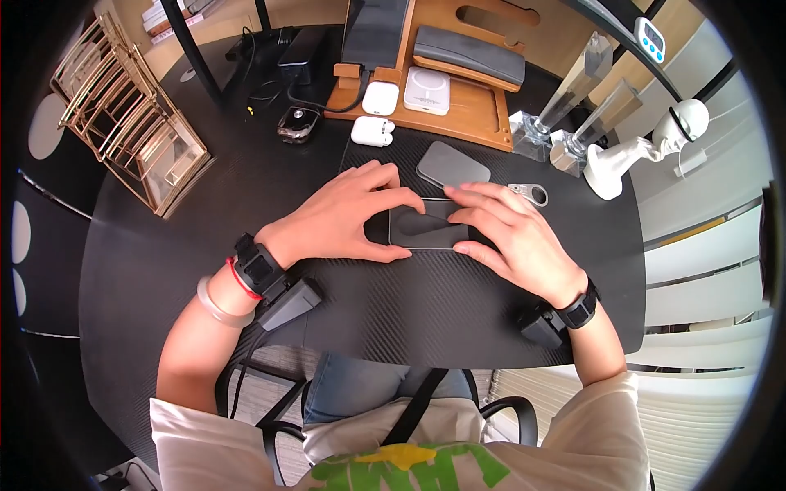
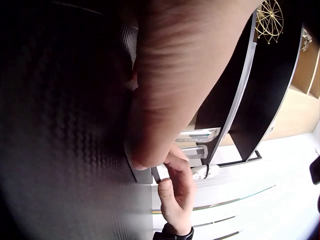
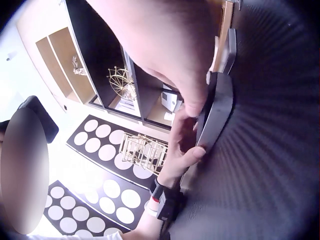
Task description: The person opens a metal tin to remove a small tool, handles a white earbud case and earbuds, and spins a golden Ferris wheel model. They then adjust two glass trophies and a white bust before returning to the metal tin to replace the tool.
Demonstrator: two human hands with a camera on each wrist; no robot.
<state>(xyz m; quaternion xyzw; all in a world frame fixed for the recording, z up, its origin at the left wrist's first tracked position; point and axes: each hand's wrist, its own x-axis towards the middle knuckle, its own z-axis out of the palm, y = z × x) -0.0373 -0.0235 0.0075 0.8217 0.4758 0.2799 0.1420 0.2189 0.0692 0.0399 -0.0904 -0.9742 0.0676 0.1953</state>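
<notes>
A flat dark rectangular slab (image 1: pixel 422 237) with a thin light edge lies on the black desk between both hands. My left hand (image 1: pixel 336 214) holds its left end, thumb on the near edge and index finger at the far side. The right hand (image 1: pixel 516 237) grips the right end, thumb near the front corner and bent fingers over the far part. From the right wrist, the slab (image 3: pixel 217 117) shows a thick grey side, with both thumbs against it. Just beyond it lies a grey rounded rectangular piece (image 1: pixel 453 164), close to the right fingers.
Behind are a white earbud case (image 1: pixel 372 131), a wooden stand (image 1: pixel 483 123) and a black-and-clear gadget (image 1: pixel 299 124). A metal ring piece (image 1: pixel 530 193) lies right of the hands, near clear trophies (image 1: pixel 566 151) and a white figurine (image 1: pixel 604 172). A gold wire rack (image 1: pixel 155 164) stands left.
</notes>
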